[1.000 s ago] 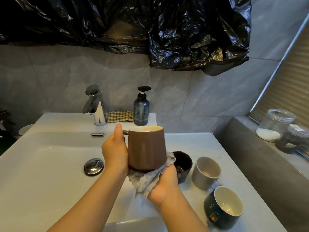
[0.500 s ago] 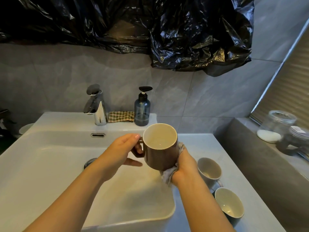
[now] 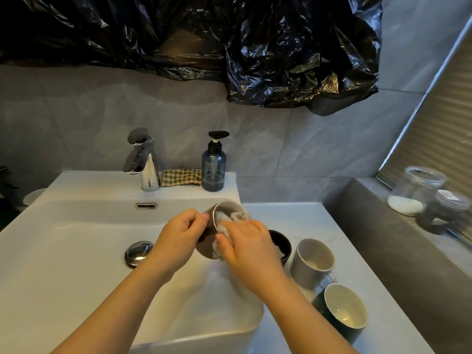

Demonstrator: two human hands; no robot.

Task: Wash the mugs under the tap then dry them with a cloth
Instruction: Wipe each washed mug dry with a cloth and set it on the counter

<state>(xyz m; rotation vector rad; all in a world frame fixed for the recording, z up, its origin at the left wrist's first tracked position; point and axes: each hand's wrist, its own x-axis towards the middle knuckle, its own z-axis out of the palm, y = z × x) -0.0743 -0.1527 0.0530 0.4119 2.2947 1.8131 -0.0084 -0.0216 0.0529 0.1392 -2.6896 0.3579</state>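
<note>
drying: my left hand (image 3: 178, 236) grips the brown mug (image 3: 204, 249), right hand (image 3: 249, 242) holds cloth (image 3: 231, 217) inside, three mugs (image 3: 313, 261) wait at four o'clock.

The left hand (image 3: 178, 241) grips a tilted mug (image 3: 204, 249) from the side, with its fingers (image 3: 197, 217) curled at the rim. The right hand (image 3: 251, 247), back upward, holds a cloth (image 3: 229, 216) pushed into the mug's mouth. Both bare forearms converge above the sink's (image 3: 76, 264) right edge.

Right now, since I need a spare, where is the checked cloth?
In the head view, left of centre, the checked cloth lies on the back ledge of the sink, between the tap and the soap bottle.
</note>
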